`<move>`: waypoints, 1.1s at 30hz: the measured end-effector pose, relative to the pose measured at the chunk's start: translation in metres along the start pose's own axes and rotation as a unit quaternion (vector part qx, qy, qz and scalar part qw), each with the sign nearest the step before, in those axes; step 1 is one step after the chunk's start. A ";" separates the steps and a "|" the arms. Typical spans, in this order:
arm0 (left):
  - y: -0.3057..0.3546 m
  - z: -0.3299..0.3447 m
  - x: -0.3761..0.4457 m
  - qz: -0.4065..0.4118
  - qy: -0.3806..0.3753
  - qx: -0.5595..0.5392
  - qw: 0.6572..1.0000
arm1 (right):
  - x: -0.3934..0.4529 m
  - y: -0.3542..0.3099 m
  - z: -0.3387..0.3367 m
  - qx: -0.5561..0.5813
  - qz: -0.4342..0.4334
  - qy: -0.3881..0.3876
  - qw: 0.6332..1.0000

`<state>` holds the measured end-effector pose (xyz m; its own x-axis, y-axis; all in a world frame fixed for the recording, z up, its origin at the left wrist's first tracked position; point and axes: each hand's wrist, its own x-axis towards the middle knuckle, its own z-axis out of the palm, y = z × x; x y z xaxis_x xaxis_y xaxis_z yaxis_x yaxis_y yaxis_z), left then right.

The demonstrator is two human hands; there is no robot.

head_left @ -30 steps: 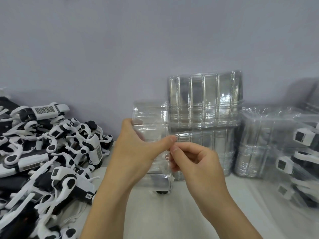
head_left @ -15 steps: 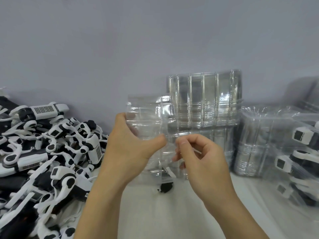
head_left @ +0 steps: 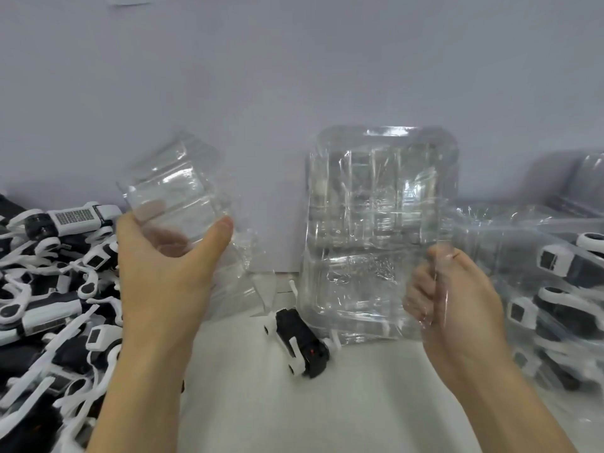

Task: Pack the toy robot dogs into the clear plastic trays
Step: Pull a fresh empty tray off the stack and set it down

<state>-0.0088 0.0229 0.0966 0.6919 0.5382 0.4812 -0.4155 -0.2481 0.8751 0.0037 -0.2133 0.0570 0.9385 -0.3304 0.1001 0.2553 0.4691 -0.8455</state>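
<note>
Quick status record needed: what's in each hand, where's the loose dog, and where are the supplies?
left hand: grips a clear tray piece, raised and tilted
right hand: grips a second clear tray, held upright
loose toy dog: on the table between the hands, not in a tray
unpacked dogs: heaped at left
packed trays: at right, dogs inside

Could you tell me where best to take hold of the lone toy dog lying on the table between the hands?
Probably across the black body of the toy dog, from above. It lies flat and angled, thin white legs splayed at both ends, so the blocky middle offers the firmest grip.
</note>
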 end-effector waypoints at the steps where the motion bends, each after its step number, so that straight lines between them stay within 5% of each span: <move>1: 0.002 0.002 -0.001 0.008 0.007 -0.002 1.000 | 0.000 -0.002 -0.002 0.013 0.002 -0.001 1.000; 5: 0.016 0.013 -0.007 0.055 0.039 -0.015 0.998 | 0.001 -0.009 -0.008 0.068 0.013 -0.004 0.998; 11: 0.068 0.055 0.035 0.229 -0.055 0.127 0.963 | 0.007 -0.023 -0.020 0.159 0.021 0.009 0.987; 18: 0.112 0.152 0.088 0.329 -0.221 0.423 0.815 | 0.011 -0.018 -0.021 0.213 0.017 0.019 0.977; 24: 0.104 0.194 0.086 0.355 -0.402 0.481 0.694 | 0.011 -0.016 -0.021 0.205 0.015 0.035 0.978; 30: 0.097 0.191 0.082 0.303 -0.449 0.483 0.688 | 0.012 -0.012 -0.022 0.190 0.030 0.051 0.980; 33: 0.092 0.178 0.078 0.312 -0.384 0.437 0.751 | 0.012 -0.012 -0.022 0.189 0.033 0.048 0.980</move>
<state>0.1119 -0.1008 0.2236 0.7997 -0.4427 0.4057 -0.4862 -0.8738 0.0049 0.0064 -0.2411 0.0564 0.9346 -0.3555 -0.0134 0.2791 0.7560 -0.5921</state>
